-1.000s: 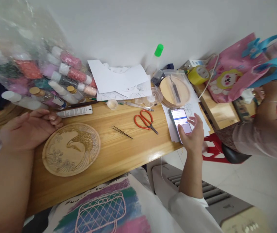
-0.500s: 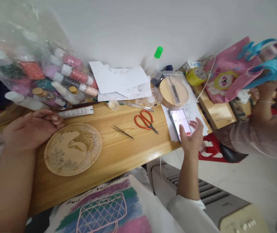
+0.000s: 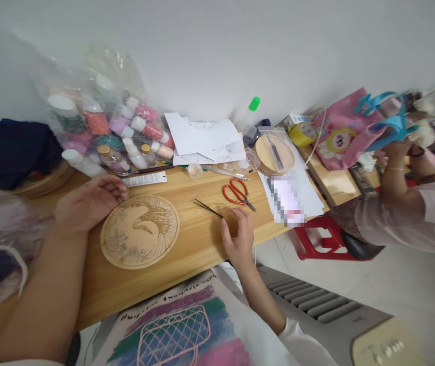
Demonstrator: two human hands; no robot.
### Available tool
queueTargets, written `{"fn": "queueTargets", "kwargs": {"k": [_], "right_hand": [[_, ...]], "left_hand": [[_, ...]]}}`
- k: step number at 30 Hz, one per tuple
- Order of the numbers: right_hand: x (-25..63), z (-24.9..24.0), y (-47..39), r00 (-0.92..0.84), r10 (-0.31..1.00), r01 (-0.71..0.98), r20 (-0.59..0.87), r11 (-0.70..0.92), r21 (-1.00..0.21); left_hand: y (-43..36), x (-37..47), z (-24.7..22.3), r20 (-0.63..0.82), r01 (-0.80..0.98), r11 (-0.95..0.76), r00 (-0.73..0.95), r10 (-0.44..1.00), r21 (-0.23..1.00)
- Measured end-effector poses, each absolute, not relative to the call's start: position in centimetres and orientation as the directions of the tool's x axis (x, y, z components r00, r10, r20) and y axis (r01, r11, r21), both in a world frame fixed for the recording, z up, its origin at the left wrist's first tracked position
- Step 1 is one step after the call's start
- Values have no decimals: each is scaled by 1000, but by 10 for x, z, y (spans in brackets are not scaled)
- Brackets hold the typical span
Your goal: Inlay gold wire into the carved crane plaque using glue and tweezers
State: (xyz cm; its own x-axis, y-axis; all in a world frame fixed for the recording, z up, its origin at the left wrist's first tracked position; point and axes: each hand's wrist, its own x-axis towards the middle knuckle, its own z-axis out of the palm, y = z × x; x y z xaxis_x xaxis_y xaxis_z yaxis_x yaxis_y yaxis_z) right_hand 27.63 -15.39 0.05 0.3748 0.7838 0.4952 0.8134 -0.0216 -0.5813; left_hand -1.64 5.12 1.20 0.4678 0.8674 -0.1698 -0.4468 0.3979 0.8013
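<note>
My left hand (image 3: 92,202) rests on its side at the upper left edge of a round carved wooden plaque (image 3: 131,231). Its fingers are loosely curled, palm partly showing, with nothing in them. The plaque bears a bird and swirling plants. My right hand (image 3: 239,236) hovers over the table's front part, thumb and fingers apart and nothing between them. Just beyond its thumb lies a pair of black tweezers (image 3: 206,207), tips toward the thumb; whether they touch I cannot tell. Orange-handled scissors (image 3: 238,194) lie behind the fingers. Farther right, a phone (image 3: 289,201), blurred out, sits on paper sheets.
Bagged bottles of coloured grains (image 3: 112,122) and a white tube (image 3: 146,179) stand behind the plaque. White papers (image 3: 204,140), a wooden round (image 3: 274,154) and a green-capped bottle (image 3: 253,107) line the wall. Another person's arm (image 3: 395,178) is at right beside a pink bag (image 3: 341,132).
My right hand has left the phone and moved left to beside the tweezers. The view has shifted left; my left hand still rests by the plaque.
</note>
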Motion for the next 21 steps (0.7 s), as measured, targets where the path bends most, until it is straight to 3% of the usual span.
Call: {"fn": "queueTargets", "kwargs": {"k": [8,21], "right_hand": [[272,-13,-146,349,828,900,439,-166,-402],[271,-12,-143,323,841,923,434,-177,-343]], "left_hand": [[49,-13,8,-133,-473,404,507,852,783],[47,-12,5,-110,-489,385,500,859,783]]}}
